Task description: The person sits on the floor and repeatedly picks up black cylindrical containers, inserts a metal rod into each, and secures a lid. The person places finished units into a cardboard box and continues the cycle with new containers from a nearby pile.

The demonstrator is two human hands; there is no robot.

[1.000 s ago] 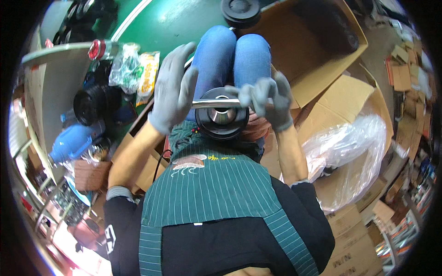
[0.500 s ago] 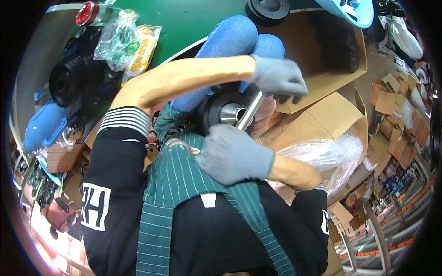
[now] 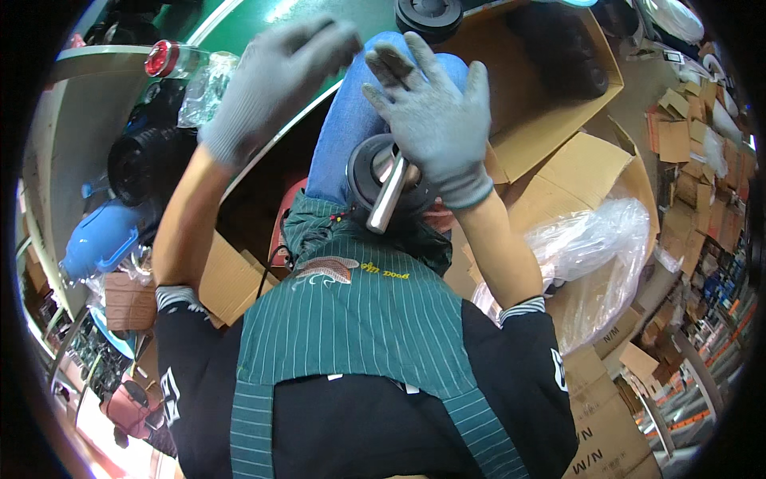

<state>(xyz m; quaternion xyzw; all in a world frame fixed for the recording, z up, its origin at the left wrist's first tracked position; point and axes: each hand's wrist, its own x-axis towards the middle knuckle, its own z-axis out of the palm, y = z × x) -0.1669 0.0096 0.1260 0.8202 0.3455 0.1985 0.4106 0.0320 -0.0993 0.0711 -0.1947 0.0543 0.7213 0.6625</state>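
Observation:
On my lap rests a black round part (image 3: 363, 169) with a shiny metal collar in its middle. A metal tube or rod (image 3: 388, 198) slants across it, its near end pointing toward my apron. My right hand (image 3: 441, 124), in a grey glove with darkened fingertips, is spread just above the part, partly covering it. It holds nothing; whether it touches the rod's far end is hidden. To the left, my left hand (image 3: 275, 88), also gloved, is raised in front of the green table. Its fingers reach forward, slightly blurred, with nothing seen in them.
A stack of black discs (image 3: 429, 14) stands on the green table (image 3: 275, 14). At the right is an open cardboard box (image 3: 550, 120) holding black parts, with clear plastic wrap (image 3: 594, 247) nearer me. A blue plastic container (image 3: 102, 239) and a red-capped jar (image 3: 171, 60) are at left.
My left hand has left the rod and swung over to the left. My right hand has moved forward and spread its fingers. The rod now lies lower across the round part.

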